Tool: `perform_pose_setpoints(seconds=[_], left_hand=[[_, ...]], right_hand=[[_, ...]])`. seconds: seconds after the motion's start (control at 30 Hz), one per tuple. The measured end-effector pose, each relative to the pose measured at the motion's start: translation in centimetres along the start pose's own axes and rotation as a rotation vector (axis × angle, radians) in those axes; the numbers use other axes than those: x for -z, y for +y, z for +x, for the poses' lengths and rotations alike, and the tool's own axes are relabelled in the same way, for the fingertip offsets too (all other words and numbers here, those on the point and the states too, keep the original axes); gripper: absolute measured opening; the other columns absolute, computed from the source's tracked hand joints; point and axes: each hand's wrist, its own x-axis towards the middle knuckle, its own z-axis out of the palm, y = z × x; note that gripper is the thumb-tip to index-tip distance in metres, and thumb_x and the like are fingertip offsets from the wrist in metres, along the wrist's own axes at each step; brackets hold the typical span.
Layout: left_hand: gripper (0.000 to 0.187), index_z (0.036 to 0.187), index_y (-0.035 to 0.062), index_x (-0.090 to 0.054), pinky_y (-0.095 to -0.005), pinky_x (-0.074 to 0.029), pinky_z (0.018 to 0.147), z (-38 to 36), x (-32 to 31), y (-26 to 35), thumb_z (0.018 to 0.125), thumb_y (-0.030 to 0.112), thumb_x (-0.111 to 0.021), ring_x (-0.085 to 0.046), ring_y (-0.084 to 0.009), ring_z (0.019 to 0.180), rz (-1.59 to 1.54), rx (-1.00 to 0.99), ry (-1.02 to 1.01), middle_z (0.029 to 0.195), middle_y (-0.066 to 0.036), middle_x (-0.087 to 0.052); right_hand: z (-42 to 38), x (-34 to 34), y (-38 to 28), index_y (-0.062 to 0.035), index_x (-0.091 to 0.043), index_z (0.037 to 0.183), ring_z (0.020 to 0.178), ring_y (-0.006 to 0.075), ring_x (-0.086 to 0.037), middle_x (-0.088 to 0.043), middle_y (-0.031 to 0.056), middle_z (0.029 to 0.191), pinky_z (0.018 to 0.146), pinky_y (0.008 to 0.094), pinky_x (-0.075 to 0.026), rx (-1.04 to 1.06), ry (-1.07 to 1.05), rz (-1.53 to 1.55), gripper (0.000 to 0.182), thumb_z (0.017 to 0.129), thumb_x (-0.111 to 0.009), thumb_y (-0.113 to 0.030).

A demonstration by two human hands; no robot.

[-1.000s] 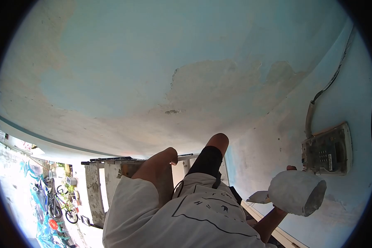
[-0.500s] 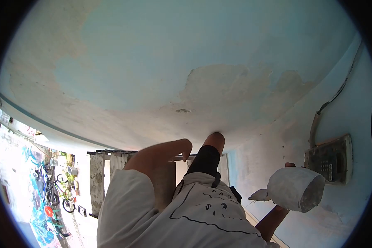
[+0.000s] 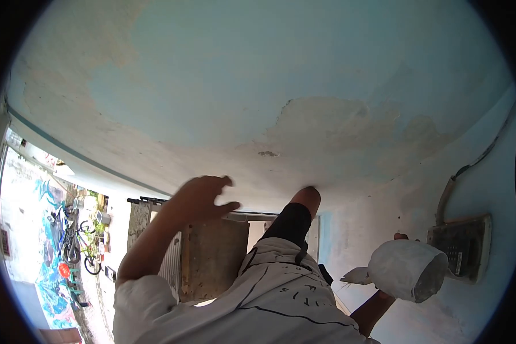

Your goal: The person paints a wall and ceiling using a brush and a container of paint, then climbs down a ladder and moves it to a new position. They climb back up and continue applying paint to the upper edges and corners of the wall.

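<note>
white wrapped bundle (image 3: 407, 269) gripped, left hand (image 3: 203, 198) spread empty

Single head-worn fisheye view, tilted steeply up at the patchy blue ceiling (image 3: 258, 86) close overhead. Looking along the wearer's own shirt (image 3: 258, 304) toward a doorway (image 3: 212, 258), street far left.
</note>
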Motion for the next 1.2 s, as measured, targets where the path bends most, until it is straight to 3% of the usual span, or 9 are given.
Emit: perform_pose_setpoints(seconds=[0.17, 0.23, 0.27, 0.33, 0.6, 0.73, 0.77, 0.87, 1.2], left_hand=[[0.042, 0.110, 0.0055, -0.068, -0.0462, -0.045, 0.098, -7.2, -4.4, -6.9, 0.086, 0.039, -0.076, -0.063, -0.0339, 0.106, 0.153, 0.096, 0.527, 0.100, -0.015, -0.069], [0.035, 0.103, 0.0042, -0.068, -0.0462, -0.046, 0.095, -7.3, -5.1, -6.3, 0.086, 0.033, -0.076, -0.062, -0.0354, 0.101, 0.058, 0.110, 0.605, 0.096, -0.015, -0.068], [0.028, 0.096, 0.0030, -0.068, -0.0463, -0.046, 0.092, -7.2, -5.4, -6.1, 0.085, 0.027, -0.076, -0.062, -0.0370, 0.096, -0.039, 0.105, 0.689, 0.092, -0.015, -0.066], [0.019, 0.085, 0.0025, -0.063, -0.0457, -0.044, 0.085, -6.6, -5.4, -7.0, 0.084, 0.019, -0.072, -0.059, -0.0373, 0.088, -0.087, 0.090, 0.737, 0.083, -0.015, -0.061], [0.019, 0.082, 0.0056, -0.064, -0.0439, -0.046, 0.080, -7.1, -3.9, -9.0, 0.086, 0.022, -0.071, -0.062, -0.0316, 0.082, -0.076, 0.047, 0.621, 0.074, -0.011, -0.062], [0.034, 0.105, 0.0039, -0.070, -0.0479, -0.048, 0.094, -9.4, -2.9, -12.1, 0.095, 0.036, -0.068, -0.064, -0.0365, 0.103, 0.004, 0.510, 1.107, 0.103, -0.017, -0.070], [0.043, 0.111, 0.0030, -0.070, -0.0495, -0.046, 0.100, -11.0, -3.0, -13.9, 0.097, 0.043, -0.065, -0.062, -0.0377, 0.115, -0.029, 0.662, 1.032, 0.118, -0.020, -0.068], [0.054, 0.111, -0.0009, -0.069, -0.0470, -0.051, 0.089, -12.4, -4.2, -16.8, 0.100, 0.050, -0.055, -0.069, -0.0383, 0.100, -0.436, 0.864, 0.776, 0.104, -0.024, -0.072], [0.048, 0.097, -0.0012, -0.065, -0.0482, -0.053, 0.081, -10.8, -4.3, -15.9, 0.097, 0.046, -0.055, -0.071, -0.0405, 0.085, -0.352, 0.963, 0.909, 0.086, -0.022, -0.072]], right_hand=[[3.4, 3.7, 0.5, -0.0105, -0.038, 0.151, 0.124, 0.0295, -0.060, -0.052, 0.0226, 0.143, 0.098, 0.0382, -0.056, 0.148, -0.499, -0.071, 0.094, 0.078, -0.084, -0.046], [5.0, 11.1, 1.2, -0.0090, -0.035, 0.153, 0.131, 0.0261, -0.057, -0.051, 0.0152, 0.147, 0.110, 0.0405, -0.049, -1.290, -0.073, 0.538, 0.109, 0.067, -0.094, -0.040], [4.5, 9.4, 2.1, -0.0090, -0.035, 0.153, 0.131, 0.0261, -0.057, -0.051, 0.0152, 0.147, 0.110, 0.0405, -0.049, -1.308, -0.092, 0.531, 0.109, 0.067, -0.094, -0.040], [3.0, 3.7, 3.6, -0.0038, -0.046, 0.148, 0.132, 0.0297, -0.057, -0.058, 0.0150, 0.144, 0.113, 0.0440, -0.042, -0.114, -0.345, -0.068, 0.081, 0.088, -0.077, -0.047], [5.7, -4.6, 7.8, -0.0038, -0.046, 0.148, 0.132, 0.0295, -0.057, -0.058, 0.0148, 0.144, 0.113, 0.0440, -0.042, -0.231, -0.669, 0.075, 0.082, 0.086, -0.078, -0.046], [6.2, -8.1, 10.0, -0.0039, -0.046, 0.148, 0.132, 0.0294, -0.056, -0.058, 0.0147, 0.144, 0.113, 0.0440, -0.042, -0.348, -0.858, 0.141, 0.083, 0.085, -0.079, -0.046], [6.1, -8.6, 10.1, -0.0039, -0.046, 0.148, 0.132, 0.0294, -0.056, -0.058, 0.0147, 0.144, 0.113, 0.0440, -0.042, -0.377, -0.901, 0.156, 0.083, 0.085, -0.080, -0.046], [6.4, -10.1, 11.5, -0.0039, -0.046, 0.148, 0.132, 0.0293, -0.056, -0.058, 0.0146, 0.144, 0.113, 0.0439, -0.042, -0.459, -1.026, 0.188, 0.084, 0.084, -0.080, -0.045], [8.5, -16.1, 12.3, -0.0039, -0.046, 0.148, 0.133, 0.0291, -0.056, -0.057, 0.0143, 0.144, 0.113, 0.0439, -0.042, -0.709, -1.327, 0.228, 0.086, 0.082, -0.083, -0.044]])
